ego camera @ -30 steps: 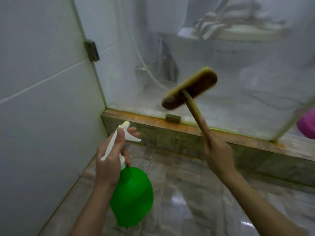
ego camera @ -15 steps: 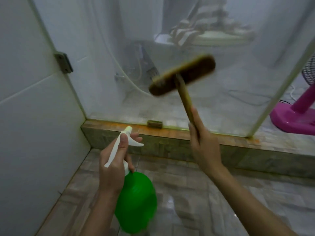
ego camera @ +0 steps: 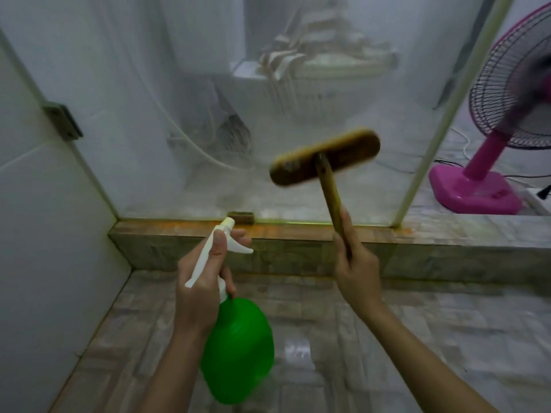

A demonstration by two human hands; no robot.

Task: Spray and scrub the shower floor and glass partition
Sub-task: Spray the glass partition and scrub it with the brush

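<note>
Glass partition (ego camera: 208, 99) cloudy; left hand (ego camera: 202, 281) grips spray bottle (ego camera: 238, 350), right hand (ego camera: 356, 272) brush (ego camera: 325, 158).

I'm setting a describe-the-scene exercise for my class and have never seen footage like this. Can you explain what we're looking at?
There is no machine here: a camera worn on a person's head looks forward and down at their two bare hands. The left hand holds a green spray bottle by its white trigger head. The right hand has a grip on the wooden handle of a scrub brush, raised at the cloudy glass partition. Below runs a stone kerb, then the tiled floor. A pink fan stands to the right.
</note>
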